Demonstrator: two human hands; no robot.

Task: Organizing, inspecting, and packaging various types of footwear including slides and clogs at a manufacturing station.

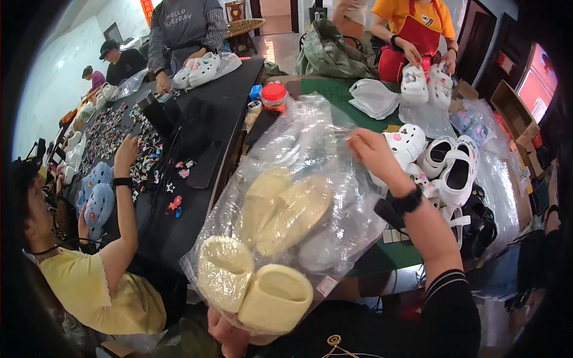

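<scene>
A large clear plastic bag spreads over the near table edge in front of me. Two pale yellow slide sandals lie at its near end, and more yellow slides show through the film farther up. My left hand is closed under the nearest slides at the bag's lower end; its fingertips are hidden beneath them. At the bag's far right side, my right hand is closed in a pinch on the film. Just right of that hand sits a white clog with charms.
White shoes crowd the right side beside an open cardboard box. A red-lidded jar stands beyond the bag. Left, a co-worker in yellow handles blue clogs near scattered charms. Other people handle white clogs across the tables.
</scene>
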